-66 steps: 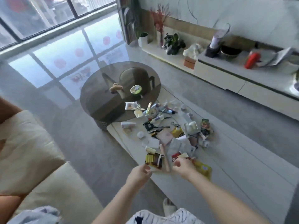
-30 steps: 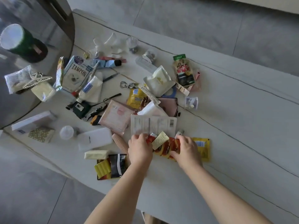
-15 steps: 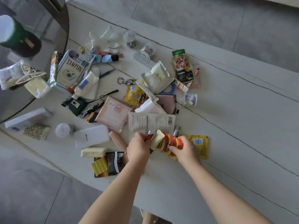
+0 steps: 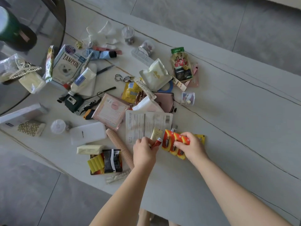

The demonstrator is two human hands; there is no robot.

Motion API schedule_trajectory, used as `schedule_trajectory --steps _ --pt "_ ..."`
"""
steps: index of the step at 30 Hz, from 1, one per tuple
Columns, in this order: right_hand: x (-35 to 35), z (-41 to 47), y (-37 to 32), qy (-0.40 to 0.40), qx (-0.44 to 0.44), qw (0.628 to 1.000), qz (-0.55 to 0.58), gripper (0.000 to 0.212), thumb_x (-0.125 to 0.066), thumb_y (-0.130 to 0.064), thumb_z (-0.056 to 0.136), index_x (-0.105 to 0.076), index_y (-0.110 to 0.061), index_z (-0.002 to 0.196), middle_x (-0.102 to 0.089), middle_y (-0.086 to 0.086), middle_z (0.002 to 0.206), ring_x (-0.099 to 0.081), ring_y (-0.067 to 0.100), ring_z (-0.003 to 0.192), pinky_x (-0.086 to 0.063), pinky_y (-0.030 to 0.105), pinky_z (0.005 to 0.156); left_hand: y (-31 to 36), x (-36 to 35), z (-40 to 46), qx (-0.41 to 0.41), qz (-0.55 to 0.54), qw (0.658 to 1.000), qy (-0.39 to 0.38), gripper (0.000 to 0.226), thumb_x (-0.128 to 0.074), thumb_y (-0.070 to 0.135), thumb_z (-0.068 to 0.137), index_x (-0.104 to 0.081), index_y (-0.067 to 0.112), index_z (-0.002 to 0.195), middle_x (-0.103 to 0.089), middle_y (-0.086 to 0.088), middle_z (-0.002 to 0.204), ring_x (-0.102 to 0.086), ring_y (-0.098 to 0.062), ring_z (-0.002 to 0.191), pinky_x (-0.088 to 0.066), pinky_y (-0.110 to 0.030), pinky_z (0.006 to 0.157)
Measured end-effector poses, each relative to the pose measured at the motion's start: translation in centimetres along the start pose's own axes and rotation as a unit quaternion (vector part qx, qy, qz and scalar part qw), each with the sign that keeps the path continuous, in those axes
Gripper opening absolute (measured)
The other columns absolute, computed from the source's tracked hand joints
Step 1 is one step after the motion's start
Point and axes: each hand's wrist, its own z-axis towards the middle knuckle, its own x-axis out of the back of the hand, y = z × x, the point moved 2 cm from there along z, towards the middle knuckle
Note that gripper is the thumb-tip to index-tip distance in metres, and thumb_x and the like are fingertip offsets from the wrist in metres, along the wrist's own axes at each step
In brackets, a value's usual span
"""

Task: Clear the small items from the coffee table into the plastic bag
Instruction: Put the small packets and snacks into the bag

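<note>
Head view, frame ctr: L hand (image 4: 144, 153) pinched a small red tube (image 4: 157, 142), fingers curled on it. R hand (image 4: 193, 148) gripped a red-orange battery pack (image 4: 172, 141), fingers clamped on its top edge, just above the table (image 4: 244, 128). White printed sheet (image 4: 146, 123) lay just behind both hands. Other small items were scattered upper left; wooden roller (image 4: 119, 145) lay left of L hand.

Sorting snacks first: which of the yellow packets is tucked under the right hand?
The flat yellow sachet beyond the right hand, behind the red battery pack; the other yellow pouch lies mid-pile, untouched.
</note>
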Motion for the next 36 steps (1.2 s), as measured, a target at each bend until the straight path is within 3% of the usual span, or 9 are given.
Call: schedule_trajectory --steps 2,5,10,15,21,24,27,31,36 --pt "-0.6 0.8 -0.7 0.028 0.002 1.0 -0.012 0.039 -0.071 -0.029 0.081 -0.053 -0.016 0.113 -0.055 0.005 0.112 -0.054 0.023 0.099 -0.048 0.032 0.077 0.0 -0.4 -0.1 0.006 0.002 1.0 0.022 0.025 -0.064 0.032 0.086 -0.053 0.015 0.1 -0.052 -0.002 0.106 -0.049 -0.022 0.105 -0.043 -0.033 0.086" --pt "-1.8 1.3 -1.3 0.046 -0.018 0.999 -0.02 0.051 -0.072 -0.027 0.081 -0.042 -0.014 0.12 -0.053 0.007 0.117 -0.05 0.021 0.093 -0.04 0.027 0.07 -0.3 -0.6 0.1 -0.001 -0.007 0.999 0.035 0.038 -0.067 0.033 0.083 -0.049 0.014 0.11 -0.055 -0.003 0.11 -0.051 -0.024 0.106 -0.045 -0.036 0.088" --pt "-2.8 1.6 -1.2 0.086 -0.077 0.993 0.028 0.062 -0.076 -0.026 0.077 -0.039 -0.018 0.127 -0.056 0.006 0.115 -0.057 0.028 0.102 -0.048 0.033 0.076 -0.7 -0.8 0.9 -0.017 0.02 1.0 0.002 0.032 -0.066 0.036 0.083 -0.058 0.016 0.106 -0.054 -0.004 0.105 -0.051 -0.024 0.102 -0.046 -0.038 0.086" --pt "-2.9 2.0 -0.8 0.095 -0.122 0.978 0.141 0.039 -0.077 -0.02 0.076 -0.06 -0.019 0.111 -0.064 0.002 0.1 -0.06 0.023 0.087 -0.056 0.038 0.076 -0.5 -1.1 0.8 -0.017 0.04 0.999 -0.002 0.032 -0.064 0.034 0.085 -0.059 0.016 0.11 -0.052 -0.006 0.106 -0.051 -0.026 0.102 -0.046 -0.037 0.087" --pt "-3.2 2.1 -0.9 0.101 -0.143 0.959 0.223 0.032 -0.077 -0.01 0.072 -0.058 -0.022 0.094 -0.067 0.007 0.099 -0.066 0.03 0.088 -0.059 0.039 0.07 -0.4 -1.1 0.6 -0.013 0.042 0.999 -0.002 0.03 -0.061 0.033 0.087 -0.057 0.015 0.11 -0.052 -0.006 0.107 -0.049 -0.026 0.103 -0.045 -0.037 0.085" --pt "-3.4 1.8 -1.1 0.103 -0.151 0.952 0.246 0.045 -0.079 -0.01 0.068 -0.057 -0.023 0.104 -0.065 0.008 0.106 -0.066 0.032 0.09 -0.059 0.048 0.074 -0.3 -1.0 0.6 -0.016 0.032 0.999 -0.003 0.029 -0.061 0.032 0.086 -0.057 0.014 0.108 -0.052 -0.006 0.105 -0.048 -0.025 0.103 -0.044 -0.036 0.084" --pt "-3.0 1.7 -0.9 0.1 -0.148 0.95 0.256 0.055 -0.078 -0.008 0.069 -0.053 -0.02 0.118 -0.062 0.007 0.11 -0.064 0.03 0.095 -0.058 0.044 0.08 -0.4 -0.8 0.7 -0.023 0.025 0.999 0.005 0.029 -0.061 0.033 0.085 -0.056 0.012 0.105 -0.055 -0.006 0.103 -0.051 -0.025 0.099 -0.045 -0.037 0.082" --pt "-2.3 1.3 -0.9 0.084 -0.127 0.955 0.255 0.05 -0.074 -0.004 0.074 -0.052 -0.02 0.116 -0.057 0.005 0.107 -0.063 0.028 0.092 -0.056 0.036 0.073 -0.5 -0.5 0.4 -0.004 -0.034 0.999 -0.014 0.025 -0.062 0.037 0.085 -0.051 0.017 0.097 -0.062 -0.001 0.089 -0.061 -0.022 0.083 -0.054 -0.04 0.075" --pt "-0.9 -0.5 -1.3 0.066 -0.093 0.969 0.22 0.049 -0.072 -0.006 0.076 -0.051 -0.023 0.117 -0.054 0.004 0.114 -0.061 0.026 0.095 -0.054 0.029 0.062 -0.2 1.0 -1.5 0.064 -0.203 0.976 -0.048 0.024 -0.064 0.021 0.085 -0.048 0.02 0.102 -0.057 0.005 0.081 -0.056 -0.008 0.067 -0.051 -0.027 0.062"
